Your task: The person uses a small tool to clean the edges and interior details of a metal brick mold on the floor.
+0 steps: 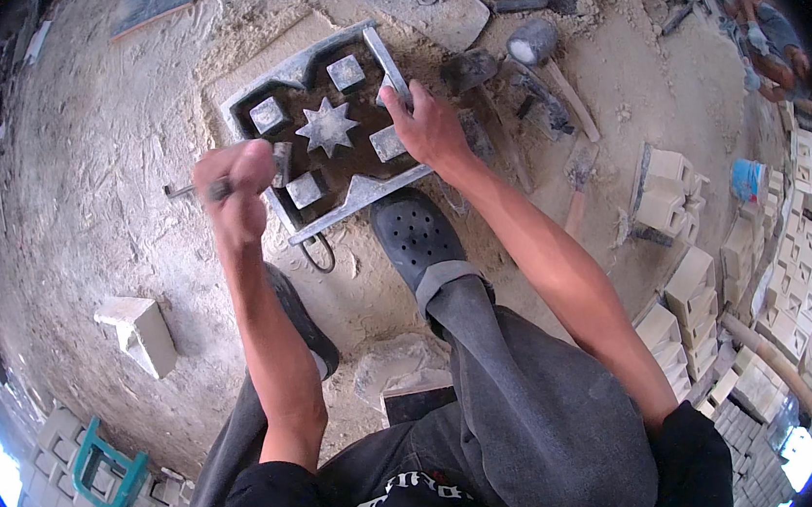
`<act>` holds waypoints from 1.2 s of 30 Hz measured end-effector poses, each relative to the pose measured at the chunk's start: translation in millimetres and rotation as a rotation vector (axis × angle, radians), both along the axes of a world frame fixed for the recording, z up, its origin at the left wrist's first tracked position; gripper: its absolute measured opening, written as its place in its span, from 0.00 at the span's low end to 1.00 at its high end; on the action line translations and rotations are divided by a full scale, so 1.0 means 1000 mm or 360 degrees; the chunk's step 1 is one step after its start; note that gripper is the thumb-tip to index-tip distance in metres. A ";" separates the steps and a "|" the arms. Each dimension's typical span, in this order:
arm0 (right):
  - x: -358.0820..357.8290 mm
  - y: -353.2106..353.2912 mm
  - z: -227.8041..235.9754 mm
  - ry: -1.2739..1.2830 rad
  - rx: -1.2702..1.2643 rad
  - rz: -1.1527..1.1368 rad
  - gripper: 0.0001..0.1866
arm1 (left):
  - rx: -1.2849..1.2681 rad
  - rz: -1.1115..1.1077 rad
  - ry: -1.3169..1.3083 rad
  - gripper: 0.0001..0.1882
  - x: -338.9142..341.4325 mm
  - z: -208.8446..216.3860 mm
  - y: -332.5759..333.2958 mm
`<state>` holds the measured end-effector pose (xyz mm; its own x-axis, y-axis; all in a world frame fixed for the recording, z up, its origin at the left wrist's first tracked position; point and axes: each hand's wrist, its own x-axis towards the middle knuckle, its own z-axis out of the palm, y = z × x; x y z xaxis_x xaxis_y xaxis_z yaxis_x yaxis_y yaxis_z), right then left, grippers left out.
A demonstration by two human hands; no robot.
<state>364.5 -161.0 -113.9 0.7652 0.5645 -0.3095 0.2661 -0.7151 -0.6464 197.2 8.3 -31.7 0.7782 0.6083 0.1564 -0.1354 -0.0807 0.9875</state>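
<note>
In front of me on the sandy ground lies a metal block mould (352, 197), an open frame with several square blocks (347, 72) and an eight-pointed star (326, 127) inside. My right hand (428, 126) is closed on the mould's right wall, with the thumb toward the inside. Near the left wall, my left hand (235, 185) makes a fist, slightly blurred. A thin dark metal rod (181, 190) sticks out to the left of that fist. The hand hides the rest of the rod and part of the mould's left side. Below the frame hangs a bent metal loop (320, 255).
My shoe (417, 231) stands against the mould's near edge. A mallet (532, 43), trowel (575, 177) and shovel (436, 6) lie right and beyond. Pale cast blocks (686, 295) are stacked right; one (137, 335) sits left. A green stool (109, 468) stands lower left. Someone (777, 47) is far right.
</note>
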 end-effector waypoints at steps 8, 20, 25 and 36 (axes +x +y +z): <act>0.003 -0.002 0.003 0.0013 0.0018 -0.0041 0.31 | -0.0009 -0.0132 0.0027 0.22 -0.001 0.017 -0.004; 0.000 -0.008 0.001 -0.0022 0.0070 -0.0040 0.30 | -0.0389 0.0445 -0.0315 0.22 0.009 -0.015 -0.012; 0.001 -0.003 -0.001 -0.0070 0.0097 -0.0016 0.30 | -0.0475 0.0936 -0.0127 0.22 0.032 -0.038 -0.019; 0.006 0.000 0.007 -0.0021 0.0080 -0.0011 0.30 | -0.0028 0.1239 -0.0157 0.25 0.043 -0.031 -0.029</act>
